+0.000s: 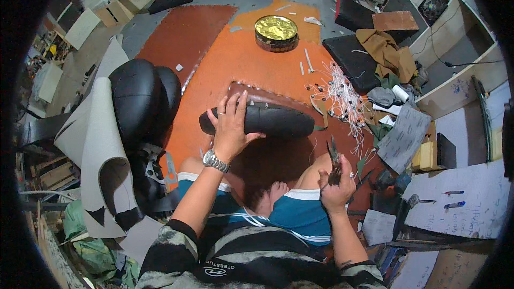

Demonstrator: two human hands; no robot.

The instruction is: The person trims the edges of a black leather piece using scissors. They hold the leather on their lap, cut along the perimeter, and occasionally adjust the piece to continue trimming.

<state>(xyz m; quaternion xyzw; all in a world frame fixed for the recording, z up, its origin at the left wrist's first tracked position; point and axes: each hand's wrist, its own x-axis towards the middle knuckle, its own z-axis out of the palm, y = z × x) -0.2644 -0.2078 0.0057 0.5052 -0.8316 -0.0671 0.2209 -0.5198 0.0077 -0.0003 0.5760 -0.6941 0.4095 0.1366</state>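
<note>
I sit on the floor with a long black padded seat piece [273, 120] lying across my knees, its brown leather underside turned toward the far side. My left hand [230, 128] rests on the seat's left end, fingers spread over its top edge, a watch on the wrist. My right hand [337, 190] is closed around a pair of dark scissors [334, 160] that point upward, held apart from the seat to its lower right.
An orange leather sheet [251, 59] covers the floor ahead, with a round gold-lidded tin [276, 32] on it. White threads with dark beads [337, 93] lie to the right. A black cushioned seat [142, 99] and grey board [96, 144] stand left. Shelves [455, 37] and papers sit right.
</note>
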